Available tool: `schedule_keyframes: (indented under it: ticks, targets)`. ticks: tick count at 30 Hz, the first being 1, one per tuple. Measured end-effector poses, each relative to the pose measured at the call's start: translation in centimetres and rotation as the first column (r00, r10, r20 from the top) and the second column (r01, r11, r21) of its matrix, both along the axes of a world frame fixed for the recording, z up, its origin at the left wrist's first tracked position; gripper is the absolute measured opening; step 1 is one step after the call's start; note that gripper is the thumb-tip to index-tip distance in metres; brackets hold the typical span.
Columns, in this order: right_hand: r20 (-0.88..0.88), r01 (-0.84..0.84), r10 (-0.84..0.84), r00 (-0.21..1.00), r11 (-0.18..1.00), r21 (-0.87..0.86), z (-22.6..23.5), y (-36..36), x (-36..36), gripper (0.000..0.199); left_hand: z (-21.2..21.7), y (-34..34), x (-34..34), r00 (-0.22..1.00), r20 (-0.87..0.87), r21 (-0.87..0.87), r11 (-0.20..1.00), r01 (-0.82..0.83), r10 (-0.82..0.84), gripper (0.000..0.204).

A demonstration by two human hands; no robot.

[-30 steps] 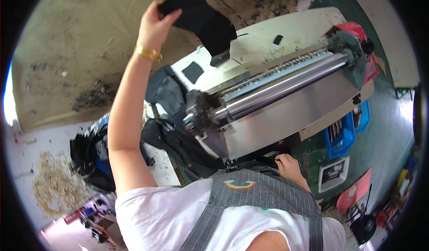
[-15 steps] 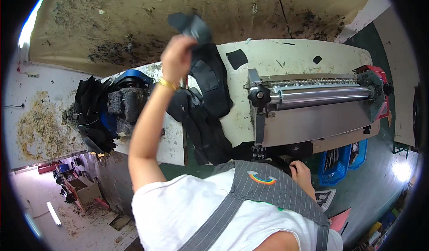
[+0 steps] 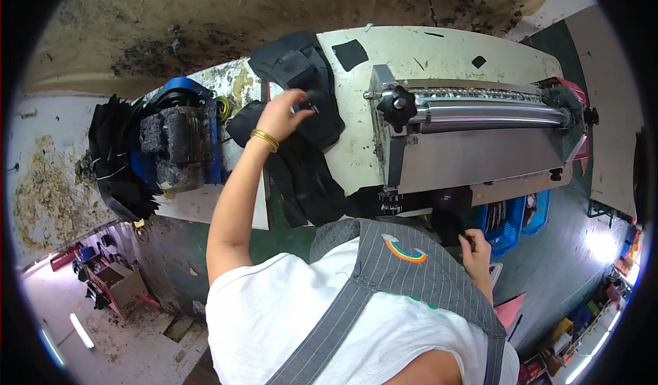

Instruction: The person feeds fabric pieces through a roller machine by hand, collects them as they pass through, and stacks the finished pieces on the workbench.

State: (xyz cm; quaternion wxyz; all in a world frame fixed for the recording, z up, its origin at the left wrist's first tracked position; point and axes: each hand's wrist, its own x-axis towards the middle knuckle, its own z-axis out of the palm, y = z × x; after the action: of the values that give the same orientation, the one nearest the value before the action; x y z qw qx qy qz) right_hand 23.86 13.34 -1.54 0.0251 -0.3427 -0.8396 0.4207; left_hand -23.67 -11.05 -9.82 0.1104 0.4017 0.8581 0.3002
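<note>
My left hand [image 3: 282, 115], with gold bangles at the wrist, is over a loose pile of black sheet pieces [image 3: 325, 126] on the white table. Its thumb and fingers are apart, with nothing seen between them. Low by the table's front edge, at the apron, my right hand [image 3: 476, 251] has its fingertips on a black sheet piece [image 3: 449, 226], which hangs beside the edge. Part of that piece is hidden behind the apron. To the right of the pile stands a machine with a long steel roller [image 3: 490, 114] and a black star knob [image 3: 397, 107].
A grimy motor [image 3: 179, 141] on a blue base sits at the left, beside a bundle of black sheets [image 3: 120, 159]. Blue baskets [image 3: 504, 234] stand below the table at the right. Small black scraps [image 3: 349, 54] lie on the table [image 3: 360, 124].
My left hand has come down from above the pile, where it held up a dark piece, and has let it go. My right hand has shifted slightly right. The view has tilted.
</note>
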Motion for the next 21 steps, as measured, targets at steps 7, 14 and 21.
schedule_keyframes:
  ticks: [7, 14, 21]
  targets:
    - [-0.054, -0.026, 0.026, 0.998, 1.000, 0.001, -0.6, -0.1, -0.3, 0.008, -8.0, 2.0, -6.5, 0.662, 0.279, -0.323, 0.717, -0.617, 0.695, 0.067]
    - [-0.013, 0.023, -0.023, 1.000, 1.000, -0.011, -0.3, -0.2, 0.7, 0.008, -7.5, 0.9, -5.5, -0.070, 0.996, -0.087, 0.540, -0.837, 0.053, 0.013]
    - [0.052, -0.054, 0.053, 0.997, 0.999, 0.007, -1.0, -0.6, -0.2, 0.008, -7.0, 0.7, -5.3, -0.141, 0.931, -0.003, 0.378, -0.926, -0.336, 0.026]
